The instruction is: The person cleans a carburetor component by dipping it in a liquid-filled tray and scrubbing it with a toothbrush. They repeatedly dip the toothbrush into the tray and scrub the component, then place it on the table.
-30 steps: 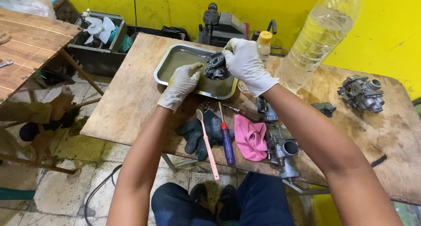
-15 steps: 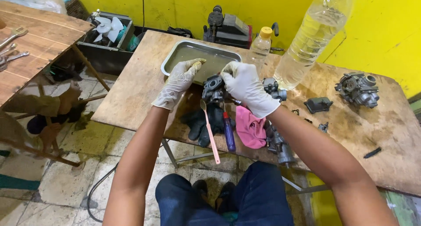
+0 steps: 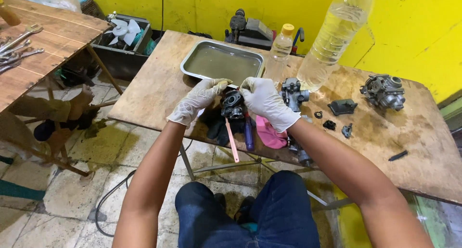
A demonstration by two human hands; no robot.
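Observation:
Both my hands wear white gloves and hold a dark metal carburetor part (image 3: 233,105) just above the front of the wooden table (image 3: 159,91). My left hand (image 3: 198,99) grips its left side and my right hand (image 3: 265,101) grips its right side. Right under the part lie a pink toothbrush (image 3: 232,141), a blue-handled screwdriver (image 3: 249,135), a dark glove (image 3: 217,127) and a pink rag (image 3: 268,134). A metal tray (image 3: 222,61) of murky liquid sits behind my hands.
A big clear bottle (image 3: 335,36) and a small yellow-capped bottle (image 3: 279,52) stand behind the tray. More carburetors (image 3: 294,93) (image 3: 383,91) and small black parts (image 3: 341,106) lie to the right. A second wooden table with wrenches (image 3: 19,41) stands at the left, with a crate (image 3: 122,35) beyond.
My hands lifted the carburetor part out of the tray and brought it toward me, above the tools at the table's front.

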